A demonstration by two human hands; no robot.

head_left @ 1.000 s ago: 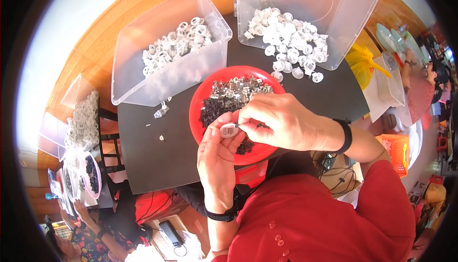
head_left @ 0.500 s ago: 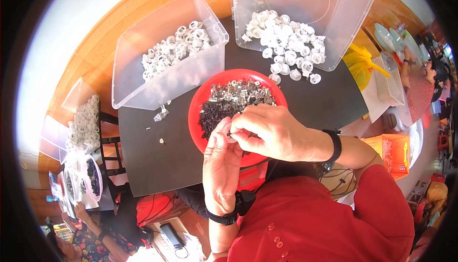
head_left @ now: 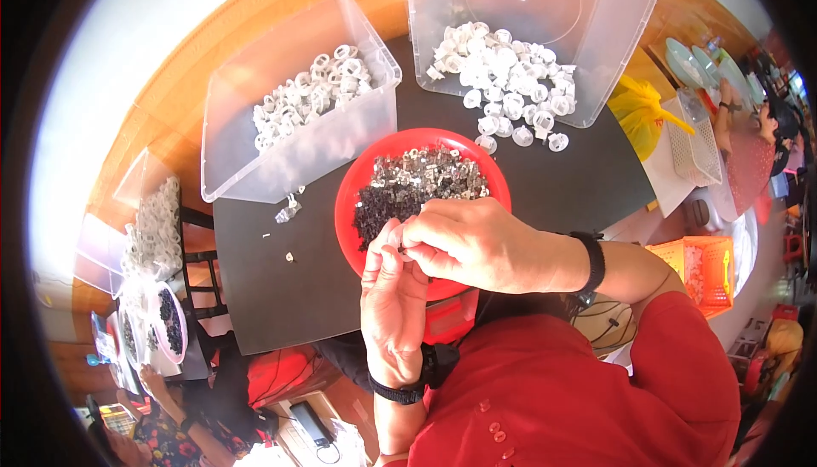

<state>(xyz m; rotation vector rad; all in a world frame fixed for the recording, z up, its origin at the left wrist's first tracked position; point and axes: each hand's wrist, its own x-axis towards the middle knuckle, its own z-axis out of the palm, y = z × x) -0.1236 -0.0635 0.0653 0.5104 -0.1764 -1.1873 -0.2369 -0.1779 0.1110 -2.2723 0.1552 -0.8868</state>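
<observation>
Over on the left, a clear bin (head_left: 255, 161) half full of white rings (head_left: 311, 93), standing on the dark worktop (head_left: 272, 288). Across on the right, a second clear tub (head_left: 613, 50) tipped open, white caps (head_left: 502, 84) spilling toward the worktop. Further out, a yellow bag (head_left: 640, 111), a white basket (head_left: 694, 139) and an orange crate (head_left: 702, 267).

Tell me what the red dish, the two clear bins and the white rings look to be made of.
Red dish: likely glossy plastic, uniform colour. Left bin and right bin: translucent plastic, contents show through the walls. White rings: probably moulded plastic, matte and identical.
</observation>
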